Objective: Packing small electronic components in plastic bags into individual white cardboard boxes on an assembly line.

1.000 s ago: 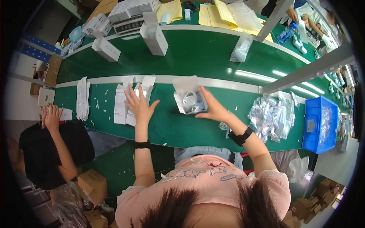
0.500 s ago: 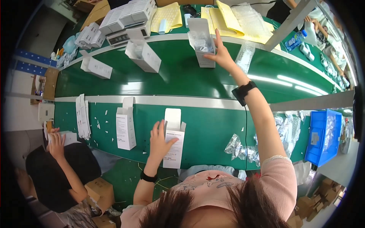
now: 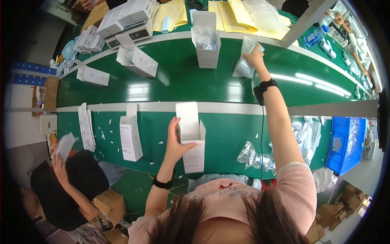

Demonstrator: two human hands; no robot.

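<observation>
My left hand (image 3: pixel 177 143) is closed around the upper part of an open white carton (image 3: pixel 195 159), thumb across its front and fingers at the far side. The carton's tall flap stands up, and its inside looks bare. On the green belt, my right hand (image 3: pixel 255 57) grips a clear bubble-wrap bag (image 3: pixel 243 67); what is inside the bag cannot be made out. Left of that bag stands an open white carton (image 3: pixel 208 60) with something clear-wrapped in it. Two more open cartons, a middle one (image 3: pixel 140 63) and a left one (image 3: pixel 95 76), are farther along the belt.
On the near green table are another upright carton (image 3: pixel 130 138), flat folded cartons (image 3: pixel 85 128), paper scraps and clear plastic bags (image 3: pixel 260 158). A blue bin (image 3: pixel 345 144) stands at the right. A metal post (image 3: pixel 306 24) rises beyond the belt. A co-worker's hand (image 3: pixel 60 168) holds white card at left.
My right hand has moved right from beside the far carton to the bubble-wrap bag and grasped it. My left hand has closed on the near carton and tilted it. The belt cartons have shifted left.
</observation>
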